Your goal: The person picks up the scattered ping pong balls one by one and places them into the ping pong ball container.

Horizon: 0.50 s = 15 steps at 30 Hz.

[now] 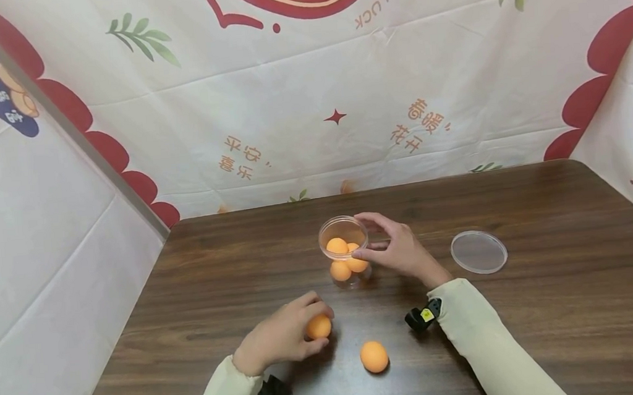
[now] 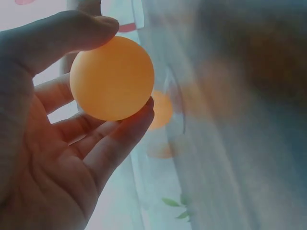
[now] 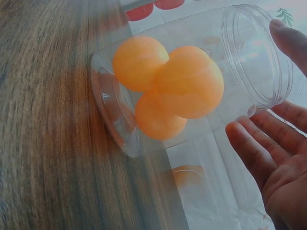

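My left hand pinches an orange ping-pong ball between thumb and fingers, low over the table in front of the jar. Up close in the left wrist view, the thumb lies on one side of that ball and the fingertips on the other. A clear plastic jar stands upright and uncovered on the table. Several orange balls lie piled inside its lower part. With thumb and fingers around the rim, my right hand holds the jar from its right side.
One more orange ball rests on the brown wooden table, nearer to me and between the forearms. A clear round lid lies flat to the right of the jar. A printed white cloth hangs behind the table.
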### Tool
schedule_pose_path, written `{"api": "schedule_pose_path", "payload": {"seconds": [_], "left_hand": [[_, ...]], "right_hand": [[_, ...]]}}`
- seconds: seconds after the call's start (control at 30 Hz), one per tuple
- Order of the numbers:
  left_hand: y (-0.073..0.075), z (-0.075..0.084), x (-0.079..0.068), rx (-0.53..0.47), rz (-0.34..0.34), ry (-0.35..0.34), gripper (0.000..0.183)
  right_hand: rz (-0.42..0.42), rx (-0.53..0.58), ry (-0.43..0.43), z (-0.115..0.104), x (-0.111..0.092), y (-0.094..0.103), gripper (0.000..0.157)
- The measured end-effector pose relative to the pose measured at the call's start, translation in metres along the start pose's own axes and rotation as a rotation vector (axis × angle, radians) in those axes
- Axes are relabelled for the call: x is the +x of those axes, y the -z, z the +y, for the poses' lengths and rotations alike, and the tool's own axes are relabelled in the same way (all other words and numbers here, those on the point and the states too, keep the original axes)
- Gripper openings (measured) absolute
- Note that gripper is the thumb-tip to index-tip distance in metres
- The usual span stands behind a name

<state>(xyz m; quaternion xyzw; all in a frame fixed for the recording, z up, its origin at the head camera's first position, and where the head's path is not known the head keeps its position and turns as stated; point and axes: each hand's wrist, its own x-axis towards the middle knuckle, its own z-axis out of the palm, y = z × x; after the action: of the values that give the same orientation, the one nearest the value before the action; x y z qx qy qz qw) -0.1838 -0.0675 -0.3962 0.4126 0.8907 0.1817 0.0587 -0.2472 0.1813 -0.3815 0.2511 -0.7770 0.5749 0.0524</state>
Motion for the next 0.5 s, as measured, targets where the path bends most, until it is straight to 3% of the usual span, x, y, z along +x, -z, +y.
{"api": "schedule_pose_path", "payload": {"seconds": [0.23,0.5], "left_hand": [[0.018,-0.007,0.006,0.025,0.044,0.029,0.029],[0.037,-0.009,0.019,0.109,0.111,-0.019,0.029]], "right_hand": [[0.000,-0.002,-0.001,0.000,0.000,0.001,0.059],[0.000,-0.001,-0.002,0.000,0.000,0.000,0.059]]}}
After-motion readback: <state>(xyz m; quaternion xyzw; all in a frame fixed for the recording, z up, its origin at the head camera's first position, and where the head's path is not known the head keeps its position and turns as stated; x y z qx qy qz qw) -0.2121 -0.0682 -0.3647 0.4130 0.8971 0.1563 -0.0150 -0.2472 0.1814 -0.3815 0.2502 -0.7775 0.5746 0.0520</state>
